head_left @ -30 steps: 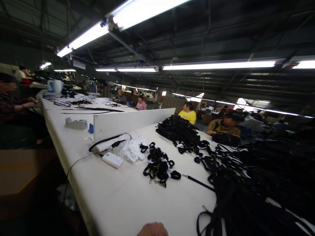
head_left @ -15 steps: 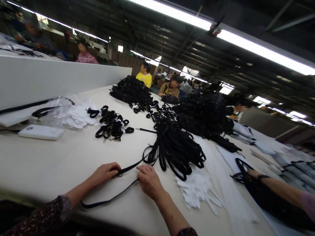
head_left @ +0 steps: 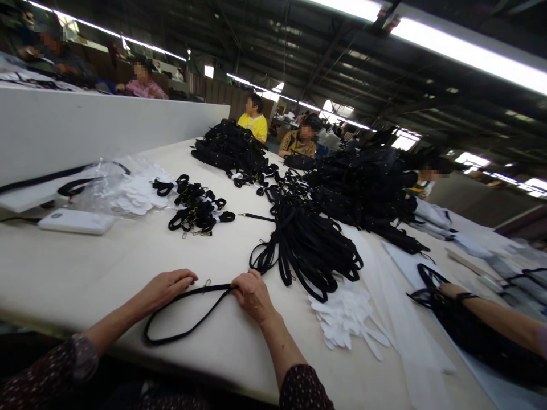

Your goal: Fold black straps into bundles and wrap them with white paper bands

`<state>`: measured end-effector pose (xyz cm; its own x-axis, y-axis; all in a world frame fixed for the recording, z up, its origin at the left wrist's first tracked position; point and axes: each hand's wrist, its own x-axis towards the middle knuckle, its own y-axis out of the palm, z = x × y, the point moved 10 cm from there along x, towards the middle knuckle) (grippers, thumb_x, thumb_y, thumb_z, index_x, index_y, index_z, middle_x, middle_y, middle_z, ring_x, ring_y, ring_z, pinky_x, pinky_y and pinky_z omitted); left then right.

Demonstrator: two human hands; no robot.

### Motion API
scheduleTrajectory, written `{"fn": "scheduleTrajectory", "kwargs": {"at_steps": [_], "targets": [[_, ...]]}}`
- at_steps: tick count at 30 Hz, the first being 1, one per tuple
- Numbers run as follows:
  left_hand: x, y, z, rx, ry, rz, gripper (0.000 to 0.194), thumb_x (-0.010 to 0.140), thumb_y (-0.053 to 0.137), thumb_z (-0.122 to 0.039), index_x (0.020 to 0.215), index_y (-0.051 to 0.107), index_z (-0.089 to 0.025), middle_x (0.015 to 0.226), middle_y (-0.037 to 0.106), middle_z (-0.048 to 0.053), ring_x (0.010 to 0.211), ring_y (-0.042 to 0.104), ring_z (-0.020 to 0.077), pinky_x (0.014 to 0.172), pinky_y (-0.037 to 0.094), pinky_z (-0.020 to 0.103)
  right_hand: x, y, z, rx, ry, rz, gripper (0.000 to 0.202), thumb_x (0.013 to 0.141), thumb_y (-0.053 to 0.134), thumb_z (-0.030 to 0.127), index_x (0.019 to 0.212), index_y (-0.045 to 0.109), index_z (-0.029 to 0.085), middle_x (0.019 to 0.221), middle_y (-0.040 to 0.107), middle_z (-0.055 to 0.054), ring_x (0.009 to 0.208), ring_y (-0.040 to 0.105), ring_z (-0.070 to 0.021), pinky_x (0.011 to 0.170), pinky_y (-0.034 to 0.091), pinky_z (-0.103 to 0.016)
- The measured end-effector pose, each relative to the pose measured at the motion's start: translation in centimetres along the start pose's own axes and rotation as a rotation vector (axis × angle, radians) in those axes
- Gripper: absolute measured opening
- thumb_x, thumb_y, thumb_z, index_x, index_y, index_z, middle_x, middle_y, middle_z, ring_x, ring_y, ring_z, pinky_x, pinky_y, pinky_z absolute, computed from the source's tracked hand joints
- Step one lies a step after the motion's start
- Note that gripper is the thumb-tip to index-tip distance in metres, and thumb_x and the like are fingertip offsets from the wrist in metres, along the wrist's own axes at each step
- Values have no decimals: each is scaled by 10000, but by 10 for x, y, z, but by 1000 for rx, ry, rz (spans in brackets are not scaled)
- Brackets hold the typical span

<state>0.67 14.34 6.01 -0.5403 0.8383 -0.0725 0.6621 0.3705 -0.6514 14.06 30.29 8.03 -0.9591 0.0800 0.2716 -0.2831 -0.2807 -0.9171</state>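
Observation:
A thin black strap (head_left: 188,332) lies in a loop on the pale table in front of me, with a small metal hook (head_left: 207,286) along its upper side. My right hand (head_left: 253,295) is closed on the strap at the loop's right end. At the loop's upper left, my left hand (head_left: 173,284) rests with its fingers stretched out, close to the strap. Just beyond my right hand lies a large bundle of black straps (head_left: 314,245). White cut pieces (head_left: 344,313) are heaped to the right of it.
Small black looped straps (head_left: 196,208), a plastic bag of white pieces (head_left: 132,191) and a white power bank (head_left: 76,221) lie left. Black piles (head_left: 359,182) stand behind. A co-worker's arm (head_left: 491,316) reaches in at right over a black bag. Other people sit farther back.
My left hand has moved slightly left and come off the strap. My right hand has closed on the strap, drawing both sides together. The view has shifted a little.

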Motion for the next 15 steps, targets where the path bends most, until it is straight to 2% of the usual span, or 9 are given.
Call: {"fn": "scheduleTrajectory", "kwargs": {"at_steps": [2,4,8,10,13,15], "targets": [[-2,-2,6,49,23,-20,370,943,424,-453,1089,700,-254,1075,760,23,1012,692,227,904,521,317,-3,0,-1,2,13,-26,233,872,675,138,1079,640,238,969,717,5,959,629,-155,1118,309,-379],[-2,5,3,97,90,-25,349,931,469,-430,1148,679,-257,1178,730,37,1099,664,226,978,509,337,-4,1,0,-5,23,-46,228,888,674,158,1091,647,256,969,713,7,962,623,-154,1111,309,-368],[4,31,-21,209,235,-38,349,894,552,-341,1225,658,-300,1403,614,42,1320,526,265,1137,396,444,-5,4,2,-44,58,-84,11,916,678,268,921,674,259,855,679,13,904,604,-164,1091,312,-375],[7,38,-30,265,265,-48,302,897,550,-286,1168,679,-313,1411,612,30,1372,474,289,1148,362,506,-6,5,2,-64,89,-117,41,927,667,285,904,668,251,849,669,8,899,595,-169,1088,308,-380],[4,31,-30,336,280,-56,207,912,527,-254,1004,704,-311,1379,641,-5,1398,451,295,1151,329,555,-9,5,1,-84,128,-171,44,941,646,262,904,657,243,832,656,12,886,584,-165,1087,298,-377],[-6,18,-14,374,265,-59,166,917,542,-294,927,707,-304,1369,652,-15,1384,474,301,1146,331,571,-10,5,0,-87,139,-201,50,945,640,252,898,654,243,812,648,18,869,578,-159,1085,297,-368]]}}
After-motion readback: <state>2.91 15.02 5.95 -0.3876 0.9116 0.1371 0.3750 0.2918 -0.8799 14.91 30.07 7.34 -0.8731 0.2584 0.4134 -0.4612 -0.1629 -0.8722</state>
